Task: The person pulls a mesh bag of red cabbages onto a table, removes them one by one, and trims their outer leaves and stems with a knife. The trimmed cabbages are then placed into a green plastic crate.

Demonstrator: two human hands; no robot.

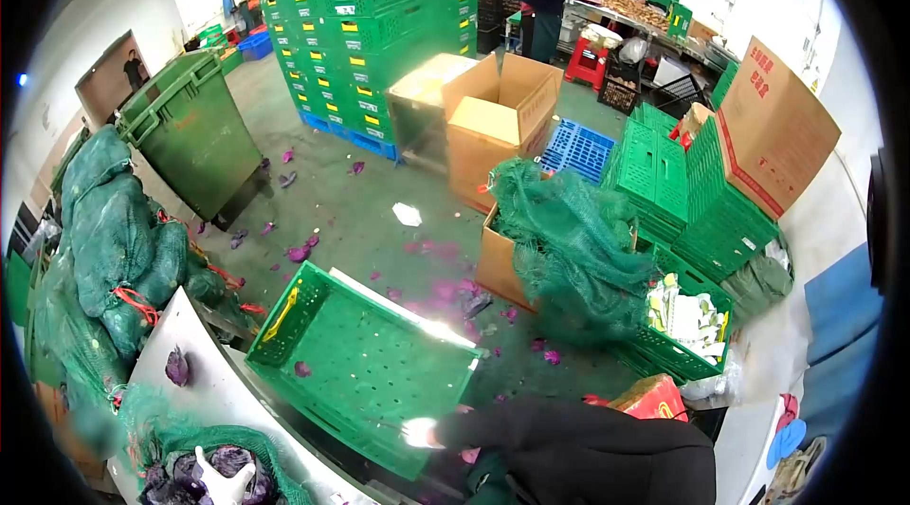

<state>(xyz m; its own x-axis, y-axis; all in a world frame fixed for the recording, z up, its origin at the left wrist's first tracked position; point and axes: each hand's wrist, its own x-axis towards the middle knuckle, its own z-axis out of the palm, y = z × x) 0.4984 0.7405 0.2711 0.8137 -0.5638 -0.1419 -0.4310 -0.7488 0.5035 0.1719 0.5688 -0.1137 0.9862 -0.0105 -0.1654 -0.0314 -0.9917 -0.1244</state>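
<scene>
Green flr (370, 211), R hand (420, 432) washed-out at crate (341, 344), L hand (225, 478) part-hiding cabbages (171, 484)

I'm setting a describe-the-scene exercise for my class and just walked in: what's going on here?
The person's left hand is on purple cabbages in an open green mesh bag at the white table. The right hand is at the near side of a green crate; whether it grips the crate is unclear. A purple scrap lies inside the crate, and others litter the floor.
</scene>
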